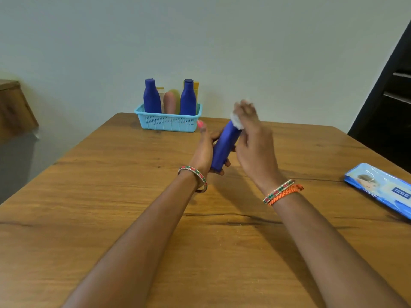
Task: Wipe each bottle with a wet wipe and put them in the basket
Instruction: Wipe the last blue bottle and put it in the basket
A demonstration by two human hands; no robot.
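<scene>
In front of me is a wooden bench (111,218) with a warm brown grain and a dark crack running across it from side to side. At its far edge, close to the wall, a light blue basket (168,123) with perforated sides sits directly on the wood. Off to my right, near the bench's right edge and well apart from the basket, a blue pack of wipes (382,188) lies flat on the surface.

Bare table (133,218) lies between the hands and the basket (168,121); upright bottles (152,96) crowd it. Wipes pack (380,187) lies far right.
</scene>
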